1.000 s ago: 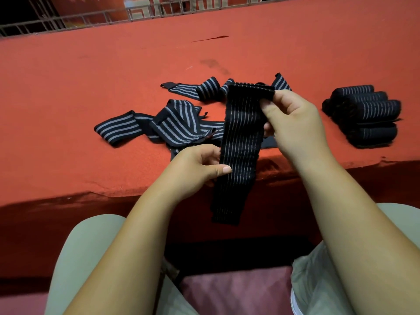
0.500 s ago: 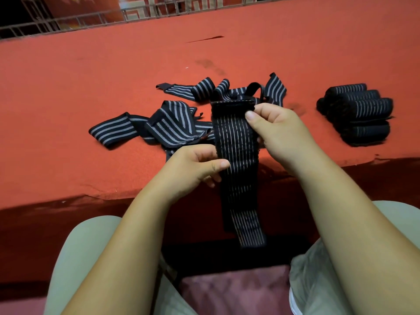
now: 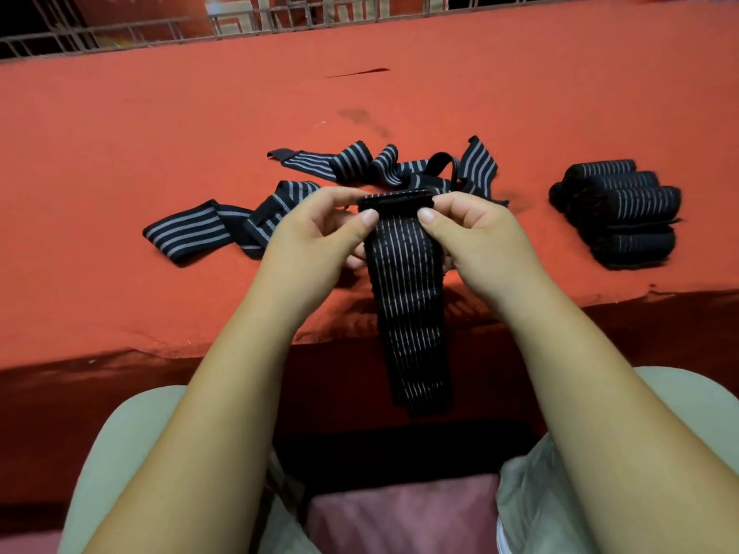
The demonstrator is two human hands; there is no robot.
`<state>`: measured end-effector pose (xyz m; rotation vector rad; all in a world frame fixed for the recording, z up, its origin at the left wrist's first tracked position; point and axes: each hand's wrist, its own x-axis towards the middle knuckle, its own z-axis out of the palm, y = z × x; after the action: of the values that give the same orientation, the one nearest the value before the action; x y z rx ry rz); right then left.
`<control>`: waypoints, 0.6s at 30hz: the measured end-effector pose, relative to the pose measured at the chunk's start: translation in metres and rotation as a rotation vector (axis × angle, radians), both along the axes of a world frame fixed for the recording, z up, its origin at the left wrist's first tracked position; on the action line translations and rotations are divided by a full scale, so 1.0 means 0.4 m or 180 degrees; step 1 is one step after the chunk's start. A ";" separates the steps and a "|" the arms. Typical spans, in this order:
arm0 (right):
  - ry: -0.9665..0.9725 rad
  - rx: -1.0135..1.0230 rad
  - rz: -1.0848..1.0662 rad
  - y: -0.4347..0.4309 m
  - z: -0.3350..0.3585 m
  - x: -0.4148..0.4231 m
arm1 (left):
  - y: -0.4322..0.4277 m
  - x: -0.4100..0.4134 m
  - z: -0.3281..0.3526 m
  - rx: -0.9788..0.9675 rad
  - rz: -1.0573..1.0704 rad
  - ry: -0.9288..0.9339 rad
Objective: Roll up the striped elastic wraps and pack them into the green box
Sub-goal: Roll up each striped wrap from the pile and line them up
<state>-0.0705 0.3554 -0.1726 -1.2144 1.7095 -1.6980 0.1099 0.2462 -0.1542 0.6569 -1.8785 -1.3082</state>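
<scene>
A black elastic wrap with thin pale stripes (image 3: 410,305) hangs over the table's front edge toward my lap. My left hand (image 3: 316,233) and my right hand (image 3: 476,229) pinch its folded top end from either side, thumbs on the near face. Behind my hands lies a tangle of loose striped wraps (image 3: 372,169), with one strip stretching out left (image 3: 192,229). Several rolled wraps (image 3: 620,211) are stacked at the right. No green box is in view.
The table is covered in a red cloth (image 3: 160,125), with its front edge just below my hands. A metal railing (image 3: 280,14) runs along the far side. My knees in light shorts sit under the table edge.
My left hand has risen from the wrap's middle to its top end, opposite my right hand. The top end now looks folded over, and the hanging tail reaches lower.
</scene>
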 end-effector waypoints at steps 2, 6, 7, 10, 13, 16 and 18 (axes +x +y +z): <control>-0.0028 -0.0060 0.0029 -0.003 -0.004 0.003 | -0.004 -0.007 0.004 0.0001 0.0052 0.0183; -0.0129 -0.0183 0.0035 -0.007 -0.014 0.005 | -0.001 -0.013 -0.005 0.0103 -0.0077 0.0188; -0.0156 -0.0185 0.0033 -0.009 -0.015 0.005 | 0.001 -0.016 -0.006 0.0106 -0.0096 0.0143; -0.0255 -0.0142 -0.0022 -0.022 -0.020 -0.001 | 0.001 -0.024 -0.010 0.0153 -0.0142 0.0094; -0.0351 -0.0113 -0.0084 -0.033 -0.027 -0.012 | -0.008 -0.030 -0.013 0.0228 -0.0185 0.0101; -0.0448 -0.0062 -0.0050 -0.041 -0.028 -0.021 | -0.018 -0.032 -0.013 0.0343 -0.0153 0.0071; -0.0500 -0.0007 0.0004 -0.051 -0.029 -0.027 | -0.027 -0.037 -0.015 0.0415 -0.0125 0.0085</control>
<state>-0.0814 0.3351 -0.1841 -1.0529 1.6134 -1.7457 0.0951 0.2354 -0.1603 0.6686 -1.8042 -1.4673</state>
